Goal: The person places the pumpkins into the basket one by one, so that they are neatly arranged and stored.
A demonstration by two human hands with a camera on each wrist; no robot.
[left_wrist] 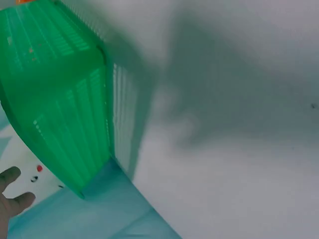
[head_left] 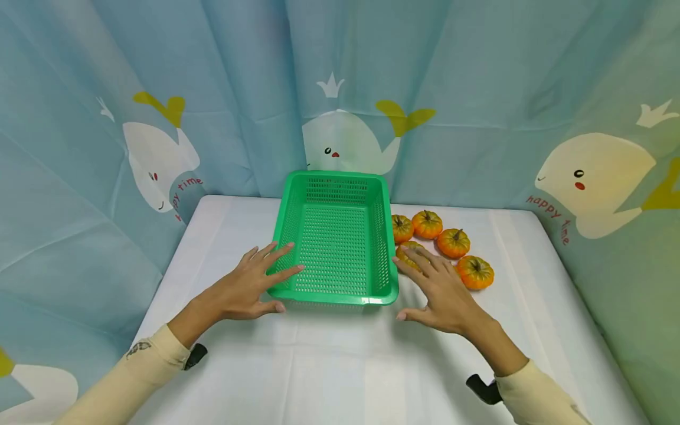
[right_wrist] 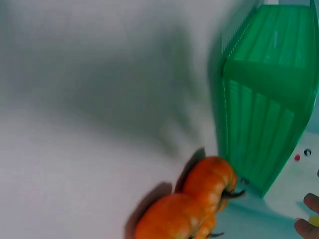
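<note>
A green slatted basket (head_left: 334, 248) with nothing in it stands on the white table. My left hand (head_left: 246, 287) is at its front left corner, fingers spread over the rim; whether it touches cannot be told. To the right of the basket, my right hand (head_left: 443, 293) hovers with fingers spread, holding nothing and partly covering small orange pumpkins (head_left: 453, 242). The left wrist view shows the basket's side (left_wrist: 65, 109) and fingertips of the left hand (left_wrist: 12, 196). In the right wrist view are pumpkins (right_wrist: 172, 219), the basket (right_wrist: 264, 109) and fingertips of the right hand (right_wrist: 310, 217).
The white table (head_left: 329, 366) has its back edge against a blue curtain (head_left: 239, 71) printed with whales. More curtain hangs along the left and right sides. Several pumpkins (head_left: 427, 224) lie together right of the basket, toward the back.
</note>
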